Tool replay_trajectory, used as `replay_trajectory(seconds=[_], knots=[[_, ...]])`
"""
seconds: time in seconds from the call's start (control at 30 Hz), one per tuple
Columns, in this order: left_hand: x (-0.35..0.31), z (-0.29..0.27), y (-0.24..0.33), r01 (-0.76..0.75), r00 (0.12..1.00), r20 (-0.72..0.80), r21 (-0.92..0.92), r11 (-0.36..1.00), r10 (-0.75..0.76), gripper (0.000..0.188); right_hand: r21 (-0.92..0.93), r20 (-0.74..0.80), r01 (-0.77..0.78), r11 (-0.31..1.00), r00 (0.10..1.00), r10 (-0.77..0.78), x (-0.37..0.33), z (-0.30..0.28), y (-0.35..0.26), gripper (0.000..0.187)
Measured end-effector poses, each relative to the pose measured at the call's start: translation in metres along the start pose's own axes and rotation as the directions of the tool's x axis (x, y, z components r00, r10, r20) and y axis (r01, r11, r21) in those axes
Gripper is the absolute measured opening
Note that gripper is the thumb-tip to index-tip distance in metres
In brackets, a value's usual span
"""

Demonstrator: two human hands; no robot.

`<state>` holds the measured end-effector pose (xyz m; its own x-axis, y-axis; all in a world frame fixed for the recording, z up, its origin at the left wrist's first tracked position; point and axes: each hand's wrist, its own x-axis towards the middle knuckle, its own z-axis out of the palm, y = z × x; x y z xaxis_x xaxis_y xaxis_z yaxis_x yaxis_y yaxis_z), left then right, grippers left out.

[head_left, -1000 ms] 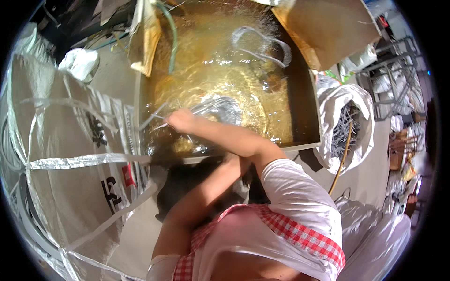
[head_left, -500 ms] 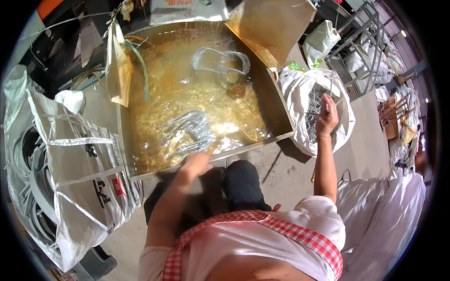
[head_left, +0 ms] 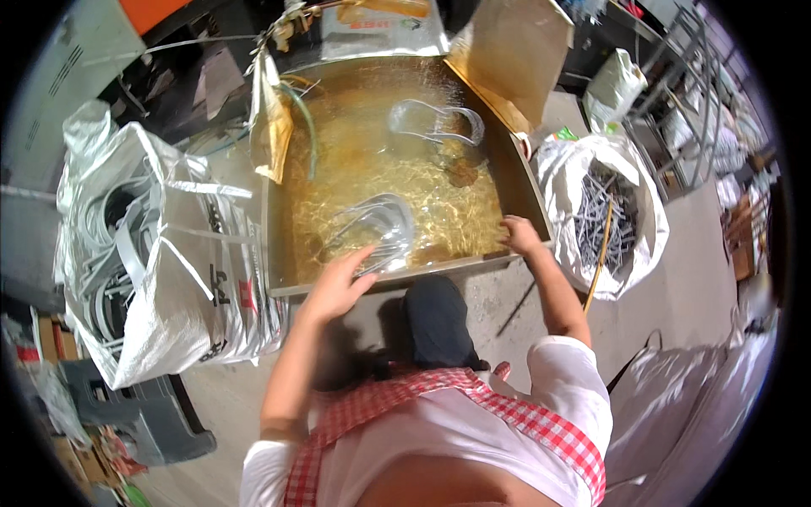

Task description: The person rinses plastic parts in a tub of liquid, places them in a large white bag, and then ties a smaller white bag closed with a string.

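Two hands, one tank (head_left: 525, 198) and the strips in its water (head_left: 351, 135). The left hand (head_left: 340, 286) reaches across the near rim, its fingers extended and the thumb set apart, with no strip visibly enclosed; the fingertips are at the near end of the clear bundle (head_left: 393, 218), though contact cannot be told. The right hand (head_left: 519, 236) is over the near right corner of the tank, its fingers loosely bent; whether they hold anything or touch the rim cannot be told.

Two groups of strips lie in the tank: the bundle, near and left of centre, its overlapping curved pieces too tangled to count, and one clear loop (head_left: 435, 123), far and to the right. One brown lump (head_left: 461, 172) lies just on the near side of the loop. One green hose (head_left: 309, 139) dips in at the far left. Two boards stand at the tank, the left board (head_left: 274, 127) narrow, the right board (head_left: 507, 59) broad.

Two open white sacks flank it: the left sack (head_left: 194, 325) contains grey bands, the right sack (head_left: 646, 258) many short grey strips and one yellow stick (head_left: 602, 245).

Printing: black characters and a red block on the left sack; red lettering, small and indistinct, on one pale bag (head_left: 372, 42) beyond the far rim.
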<state>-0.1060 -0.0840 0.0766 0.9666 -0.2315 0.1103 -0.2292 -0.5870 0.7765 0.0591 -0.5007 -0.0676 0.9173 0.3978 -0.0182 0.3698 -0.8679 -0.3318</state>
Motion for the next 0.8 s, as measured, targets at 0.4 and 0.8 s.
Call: replay_trajectory(seconds=[0.4, 0.8], knots=[[-0.083, -0.015, -0.02, 0.208, 0.901, -0.344, -0.195, 0.958, -0.266, 0.035, 0.026, 0.242, -0.149, 0.989, 0.96, 0.138, -0.097, 0.043, -0.055, 0.042], [-0.153, -0.03, -0.07, 0.266, 0.746, -0.495, -0.392, 0.881, -0.446, 0.031, -0.004, 0.435, -0.513, 0.858, 0.772, 0.464, -0.219, 0.106, 0.017, 0.044]])
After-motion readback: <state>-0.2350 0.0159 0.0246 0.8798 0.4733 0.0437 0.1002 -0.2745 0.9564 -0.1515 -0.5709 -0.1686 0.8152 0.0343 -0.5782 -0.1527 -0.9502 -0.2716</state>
